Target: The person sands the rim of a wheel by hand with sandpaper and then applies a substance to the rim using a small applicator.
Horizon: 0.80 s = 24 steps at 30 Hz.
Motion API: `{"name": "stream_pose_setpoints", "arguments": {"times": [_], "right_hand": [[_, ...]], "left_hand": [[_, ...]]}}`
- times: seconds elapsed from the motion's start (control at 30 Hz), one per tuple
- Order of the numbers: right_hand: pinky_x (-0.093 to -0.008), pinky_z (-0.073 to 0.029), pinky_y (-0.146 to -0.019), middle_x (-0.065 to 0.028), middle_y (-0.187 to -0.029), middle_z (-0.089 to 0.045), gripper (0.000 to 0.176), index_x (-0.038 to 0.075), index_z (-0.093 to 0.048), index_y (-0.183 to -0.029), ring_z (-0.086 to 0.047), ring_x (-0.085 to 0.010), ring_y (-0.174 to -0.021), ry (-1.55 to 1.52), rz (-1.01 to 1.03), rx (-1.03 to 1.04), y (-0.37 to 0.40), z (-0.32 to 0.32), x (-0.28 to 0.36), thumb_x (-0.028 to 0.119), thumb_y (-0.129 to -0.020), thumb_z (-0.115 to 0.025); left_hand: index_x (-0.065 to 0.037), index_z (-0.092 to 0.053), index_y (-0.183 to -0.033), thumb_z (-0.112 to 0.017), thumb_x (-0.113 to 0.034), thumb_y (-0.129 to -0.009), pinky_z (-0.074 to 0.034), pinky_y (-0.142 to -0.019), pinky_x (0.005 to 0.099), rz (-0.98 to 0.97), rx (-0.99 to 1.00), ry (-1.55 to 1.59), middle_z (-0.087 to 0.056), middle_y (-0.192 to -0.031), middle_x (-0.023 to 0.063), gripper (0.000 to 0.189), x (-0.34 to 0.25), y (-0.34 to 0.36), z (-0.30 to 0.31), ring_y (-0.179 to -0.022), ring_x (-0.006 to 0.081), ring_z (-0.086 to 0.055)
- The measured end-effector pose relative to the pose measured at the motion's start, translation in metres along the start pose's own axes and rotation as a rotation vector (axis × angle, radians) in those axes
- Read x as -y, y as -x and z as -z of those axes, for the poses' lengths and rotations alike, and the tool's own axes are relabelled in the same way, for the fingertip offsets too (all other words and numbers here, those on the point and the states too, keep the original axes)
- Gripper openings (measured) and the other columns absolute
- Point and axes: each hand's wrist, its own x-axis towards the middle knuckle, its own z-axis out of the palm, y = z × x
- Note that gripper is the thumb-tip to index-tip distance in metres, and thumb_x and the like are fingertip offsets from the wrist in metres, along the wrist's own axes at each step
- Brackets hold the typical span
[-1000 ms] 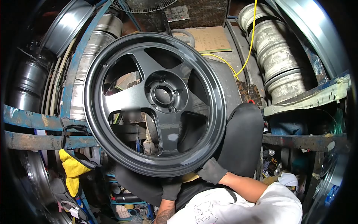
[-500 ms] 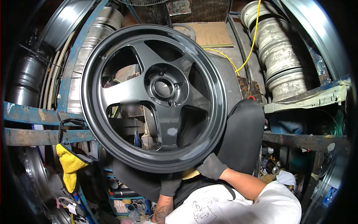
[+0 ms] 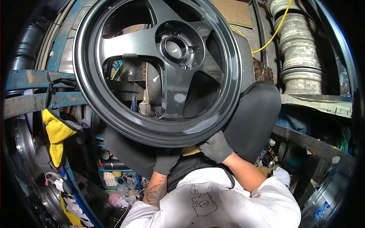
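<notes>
A large dark grey spoked wheel lies tilted over the person's lap, its lower rim toward the body. Both hands wear dark gloves. My left hand is under the lower rim, its fingers hidden behind the wheel. My right hand is closed at the rim's lower right, beside a yellowish piece that shows between the hands below the rim. Whether the fingers grip the rim or that piece is not clear.
Stacked silvery wheels stand at the upper right, near a yellow cable. Blue metal frame bars cross the left side, where a yellow cloth hangs. Cardboard lies at the top.
The view has tilted down, so the wheel and surroundings sit higher and more of the white shirt shows. Both hands remain at the lower rim.
</notes>
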Motion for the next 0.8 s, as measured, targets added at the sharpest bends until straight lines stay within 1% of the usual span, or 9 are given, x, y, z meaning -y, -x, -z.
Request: {"name": "stream_pose_setpoints", "arguments": {"times": [0.13,0.23,0.3,0.4,0.43,0.53,0.63,0.73,0.8], "right_hand": [[-0.0446,-0.05,-0.062,-0.0233,-0.069,-0.063,0.013,-0.004,-0.067,-0.071,-0.06,-0.0445,-0.065,-0.021,-0.035,0.043,0.0,0.004,0.001,0.009,-0.072,-0.07],[-0.042,-0.047,-0.055,-0.0231,-0.067,-0.062,0.014,-0.005,-0.066,-0.07,-0.057,-0.0419,-0.057,-0.089,-0.007,0.01,0.001,-0.001,-0.003,0.008,-0.072,-0.071],[-0.0392,-0.045,-0.051,-0.0217,-0.064,-0.061,0.014,-0.005,-0.065,-0.07,-0.055,-0.0362,-0.051,-0.141,-0.019,-0.009,0.003,-0.006,-0.014,0.006,-0.072,-0.072],[-0.0338,-0.042,-0.045,-0.016,-0.056,-0.06,0.015,-0.006,-0.065,-0.067,-0.052,-0.0225,-0.043,-0.235,-0.132,0.013,0.007,-0.008,-0.021,0.004,-0.076,-0.072],[-0.0322,-0.041,-0.045,-0.0132,-0.054,-0.059,0.016,-0.006,-0.066,-0.066,-0.051,-0.0177,-0.042,-0.284,-0.191,0.03,0.008,-0.006,-0.018,0.003,-0.078,-0.071],[-0.0275,-0.04,-0.044,-0.0081,-0.057,-0.06,0.013,-0.006,-0.068,-0.071,-0.053,-0.0094,-0.047,-0.506,-0.344,0.065,0.01,-0.011,-0.023,0.001,-0.081,-0.071],[-0.0294,-0.044,-0.047,-0.0094,-0.068,-0.066,0.009,-0.006,-0.071,-0.082,-0.057,-0.0108,-0.052,-0.609,-0.365,0.078,0.004,-0.009,-0.011,0.002,-0.081,-0.071],[-0.0351,-0.049,-0.055,-0.0133,-0.081,-0.073,0.015,-0.004,-0.073,-0.092,-0.063,-0.0202,-0.055,-0.458,-0.171,0.027,0.0,-0.009,-0.002,0.006,-0.081,-0.072],[-0.0385,-0.052,-0.06,-0.0155,-0.085,-0.074,0.018,-0.002,-0.074,-0.094,-0.064,-0.0282,-0.057,-0.232,-0.006,-0.019,0.0,-0.009,0.0,0.009,-0.08,-0.072]], "left_hand": [[-0.016,-0.071,-0.127,-0.072,-0.019,-0.084,-0.047,-0.104,0.0525,0.03,-0.1,0.094,-0.06,-0.14,0.0124,0.043,-0.003,0.001,0.0,-0.128,0.0356,-0.057],[-0.017,-0.073,-0.126,-0.074,-0.018,-0.082,-0.047,-0.104,0.0515,0.059,-0.147,0.265,-0.06,-0.141,0.0115,0.044,-0.005,-0.001,0.005,-0.127,0.0352,-0.058],[-0.018,-0.072,-0.127,-0.074,-0.019,-0.082,-0.047,-0.104,0.051,0.039,-0.125,0.169,-0.059,-0.141,0.0108,0.045,-0.006,-0.003,0.007,-0.126,0.0353,-0.059],[-0.019,-0.072,-0.128,-0.075,-0.021,-0.083,-0.046,-0.105,0.0507,0.0,-0.11,0.083,-0.059,-0.142,0.0107,0.044,-0.009,-0.01,0.014,-0.126,0.0351,-0.059],[-0.019,-0.072,-0.128,-0.075,-0.022,-0.084,-0.046,-0.106,0.0506,-0.013,-0.107,0.063,-0.059,-0.142,0.0109,0.044,-0.01,-0.011,0.016,-0.126,0.0351,-0.059],[-0.019,-0.07,-0.131,-0.073,-0.025,-0.088,-0.043,-0.109,0.0506,-0.024,-0.07,0.183,-0.056,-0.146,0.0111,0.043,-0.008,-0.011,0.019,-0.131,0.0342,-0.055],[-0.018,-0.069,-0.133,-0.069,-0.021,-0.092,-0.041,-0.112,0.0477,-0.041,-0.024,0.239,-0.054,-0.149,0.0117,0.041,-0.004,-0.007,0.019,-0.134,0.0331,-0.053],[-0.019,-0.065,-0.138,-0.063,-0.018,-0.096,-0.04,-0.115,0.0442,0.038,0.07,0.425,-0.051,-0.153,0.0113,0.042,0.0,-0.005,0.024,-0.135,0.0346,-0.052],[-0.013,-0.063,-0.14,-0.059,-0.017,-0.099,-0.04,-0.115,0.0424,-0.012,0.049,0.362,-0.051,-0.152,0.0146,0.041,0.003,-0.001,0.022,-0.135,0.0339,-0.053]]}}
